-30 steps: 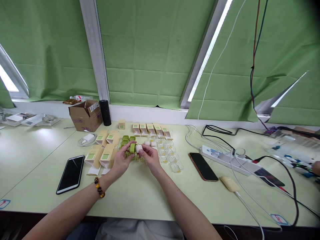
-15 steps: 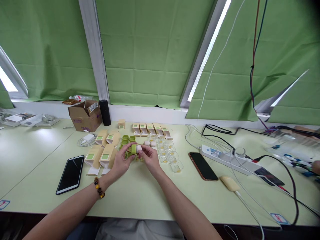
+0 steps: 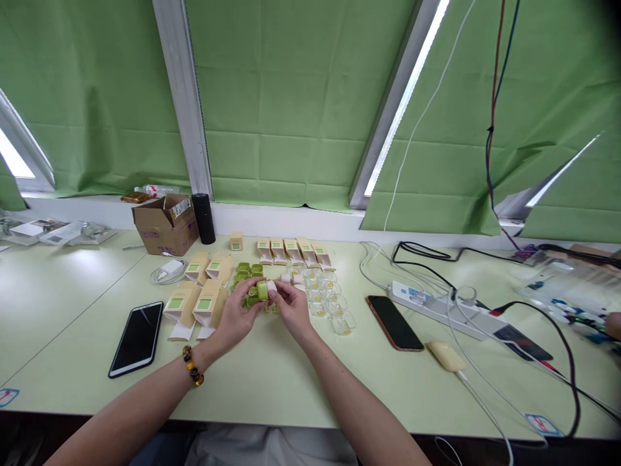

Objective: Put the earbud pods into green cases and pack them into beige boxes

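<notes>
My left hand (image 3: 241, 309) is closed on a small green container (image 3: 262, 290). My right hand (image 3: 291, 304) pinches a small whitish-pink piece (image 3: 271, 285) at the right end of the container, in line with it. Whether the piece sits inside or only touches the rim cannot be made out. More green containers (image 3: 244, 269) lie behind my left hand. Just past my right fingers are other whitish-pink pieces (image 3: 286, 278). Several clear plastic caps (image 3: 317, 298) with yellow spots lie in rows to the right.
Open cream boxes (image 3: 209, 303) stand to the left, and more cream boxes (image 3: 291, 250) line the back. A phone (image 3: 136, 340) lies left, another phone (image 3: 394, 323) right. Beyond are a power strip (image 3: 441, 310) with cables, a brown carton (image 3: 165, 226) and a black cylinder (image 3: 204, 219).
The green container has tilted and turned slightly in my left hand, and the whitish-pink piece now shows less at its end. Both arms stay in nearly the same place.
</notes>
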